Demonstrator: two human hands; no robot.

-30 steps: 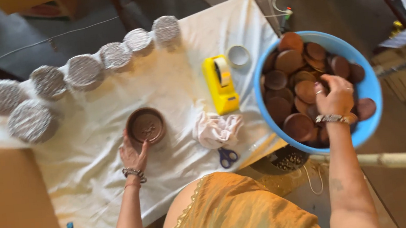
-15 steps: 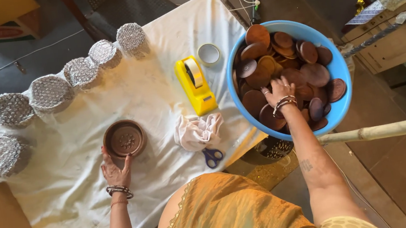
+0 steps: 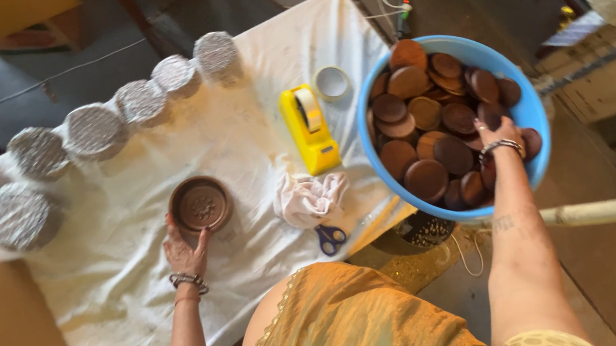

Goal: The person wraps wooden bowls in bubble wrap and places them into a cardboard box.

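Note:
My left hand [image 3: 184,251] rests on the white cloth with its fingers against the near rim of a round brown clay dish [image 3: 200,204]. My right hand [image 3: 498,138] reaches into a blue plastic tub [image 3: 531,110] full of several brown clay discs [image 3: 424,132]; its fingers are down among the discs at the tub's right side, and whether they hold one is hidden.
Several foil-wrapped round stacks [image 3: 93,130] line the far left of the cloth-covered table [image 3: 131,288]. A yellow tape dispenser [image 3: 309,129], a tape roll [image 3: 332,83], a crumpled white rag [image 3: 310,197] and blue-handled scissors [image 3: 331,237] lie between dish and tub. A pale pole [image 3: 612,208] runs at right.
My right hand has shifted from the middle of the tub toward its right side. My left hand stays at the brown dish. The view has swung.

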